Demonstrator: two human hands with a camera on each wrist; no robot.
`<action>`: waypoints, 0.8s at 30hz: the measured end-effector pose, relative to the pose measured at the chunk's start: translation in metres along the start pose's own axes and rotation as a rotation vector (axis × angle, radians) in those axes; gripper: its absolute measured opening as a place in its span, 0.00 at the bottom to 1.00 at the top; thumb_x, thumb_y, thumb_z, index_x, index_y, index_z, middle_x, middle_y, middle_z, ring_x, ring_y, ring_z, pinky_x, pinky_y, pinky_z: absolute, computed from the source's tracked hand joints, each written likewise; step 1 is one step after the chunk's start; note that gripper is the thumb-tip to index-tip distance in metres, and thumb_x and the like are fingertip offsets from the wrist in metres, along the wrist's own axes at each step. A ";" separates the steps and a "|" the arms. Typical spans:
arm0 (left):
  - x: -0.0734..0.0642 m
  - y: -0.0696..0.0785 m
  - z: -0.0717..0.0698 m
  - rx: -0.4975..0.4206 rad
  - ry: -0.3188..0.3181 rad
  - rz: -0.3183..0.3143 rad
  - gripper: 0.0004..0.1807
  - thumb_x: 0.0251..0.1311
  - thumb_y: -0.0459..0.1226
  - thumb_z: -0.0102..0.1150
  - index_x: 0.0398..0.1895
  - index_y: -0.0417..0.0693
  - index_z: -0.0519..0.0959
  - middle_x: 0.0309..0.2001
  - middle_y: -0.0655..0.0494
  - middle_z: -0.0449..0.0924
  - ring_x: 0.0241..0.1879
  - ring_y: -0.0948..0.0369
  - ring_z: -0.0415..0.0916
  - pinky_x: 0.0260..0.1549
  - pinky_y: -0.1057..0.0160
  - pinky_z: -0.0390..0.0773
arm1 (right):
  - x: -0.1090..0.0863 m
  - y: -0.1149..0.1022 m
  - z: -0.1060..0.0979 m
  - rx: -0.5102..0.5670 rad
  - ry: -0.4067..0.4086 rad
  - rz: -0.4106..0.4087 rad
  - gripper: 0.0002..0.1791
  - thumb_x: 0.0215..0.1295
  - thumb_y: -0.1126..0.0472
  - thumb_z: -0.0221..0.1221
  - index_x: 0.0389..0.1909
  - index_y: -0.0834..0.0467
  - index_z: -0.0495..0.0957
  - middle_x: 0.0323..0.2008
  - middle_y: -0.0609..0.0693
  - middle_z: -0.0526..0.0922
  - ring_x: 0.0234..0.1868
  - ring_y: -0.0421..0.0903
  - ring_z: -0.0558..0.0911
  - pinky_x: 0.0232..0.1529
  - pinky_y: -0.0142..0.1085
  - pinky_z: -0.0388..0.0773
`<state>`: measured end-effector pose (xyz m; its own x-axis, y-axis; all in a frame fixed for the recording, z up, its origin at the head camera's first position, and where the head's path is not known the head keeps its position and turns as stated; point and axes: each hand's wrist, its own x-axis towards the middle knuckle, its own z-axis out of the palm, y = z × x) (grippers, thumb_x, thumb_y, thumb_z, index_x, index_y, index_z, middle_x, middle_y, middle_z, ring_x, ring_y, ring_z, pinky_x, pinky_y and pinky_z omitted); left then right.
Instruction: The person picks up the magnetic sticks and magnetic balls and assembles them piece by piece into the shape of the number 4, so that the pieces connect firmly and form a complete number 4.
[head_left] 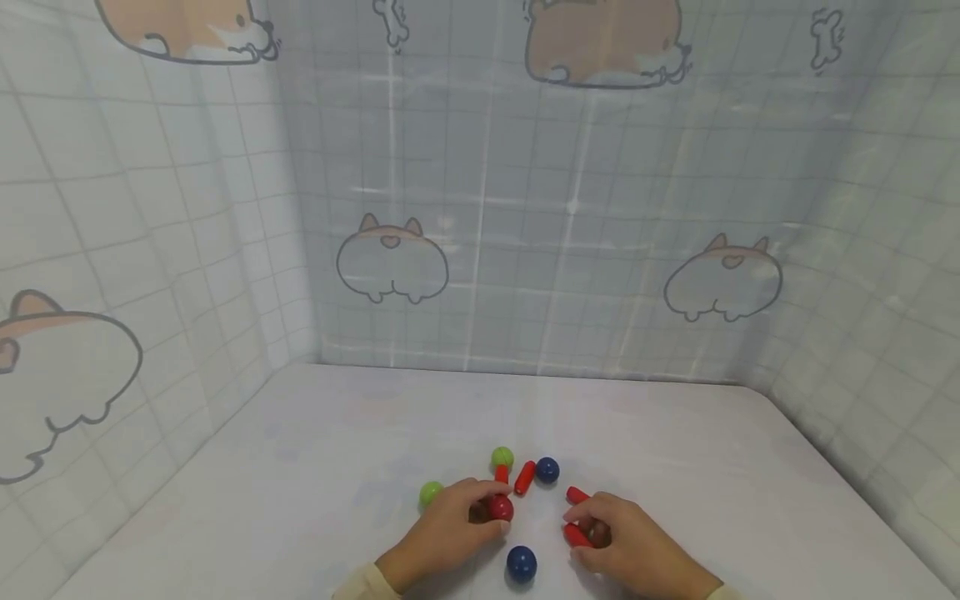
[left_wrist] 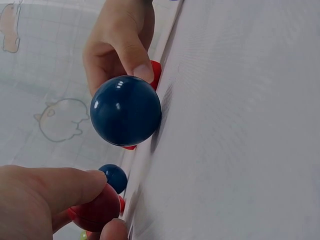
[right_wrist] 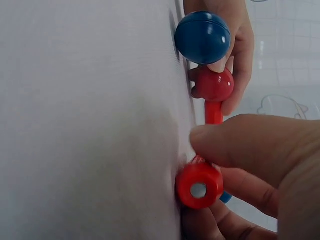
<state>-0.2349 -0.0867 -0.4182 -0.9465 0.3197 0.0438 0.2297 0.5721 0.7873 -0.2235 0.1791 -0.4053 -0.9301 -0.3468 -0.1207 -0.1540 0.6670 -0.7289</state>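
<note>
In the head view my left hand point(head_left: 453, 523) grips a red ball point(head_left: 501, 508) between thumb and fingers. A short red stick point(head_left: 502, 474) lies just beyond that ball, with a green ball point(head_left: 502, 457) at its far end; whether they are joined I cannot tell. My right hand point(head_left: 630, 537) pinches another red stick point(head_left: 577, 536); in the right wrist view the stick's end point(right_wrist: 198, 186) shows a silver disc. By the right index finger lies one more red stick point(head_left: 577, 495), partly covered. A blue ball point(head_left: 521, 565) sits between the hands, nearer the person.
A second blue ball point(head_left: 547, 470) rests beside a loose red stick point(head_left: 525, 477) farther back. Another green ball point(head_left: 431, 493) lies beyond the left hand, partly hidden by it. Patterned curtains point(head_left: 570, 208) surround the white table point(head_left: 390, 425) on the back and both sides.
</note>
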 end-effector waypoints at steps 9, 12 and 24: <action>-0.001 0.000 0.000 -0.007 -0.009 0.011 0.24 0.53 0.43 0.70 0.56 0.59 0.80 0.34 0.66 0.74 0.35 0.64 0.73 0.38 0.61 0.79 | 0.000 0.000 0.004 -0.015 0.010 -0.026 0.19 0.52 0.56 0.72 0.45 0.53 0.81 0.28 0.47 0.75 0.31 0.45 0.74 0.33 0.33 0.78; -0.001 -0.001 0.000 0.000 -0.013 0.015 0.24 0.53 0.43 0.70 0.56 0.59 0.80 0.34 0.66 0.74 0.35 0.64 0.73 0.37 0.61 0.79 | 0.000 -0.001 0.006 -0.024 0.014 -0.019 0.18 0.52 0.56 0.72 0.45 0.53 0.81 0.28 0.47 0.75 0.31 0.45 0.74 0.33 0.33 0.78; 0.000 -0.002 0.001 0.000 -0.013 0.013 0.24 0.53 0.44 0.70 0.56 0.60 0.80 0.34 0.67 0.75 0.36 0.64 0.73 0.38 0.61 0.80 | 0.000 -0.004 0.007 -0.051 0.042 -0.015 0.16 0.54 0.58 0.71 0.44 0.53 0.83 0.28 0.46 0.74 0.31 0.45 0.74 0.34 0.33 0.77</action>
<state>-0.2354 -0.0872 -0.4203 -0.9404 0.3368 0.0466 0.2422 0.5675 0.7870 -0.2205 0.1723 -0.4073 -0.9408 -0.3292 -0.0811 -0.1834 0.6952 -0.6951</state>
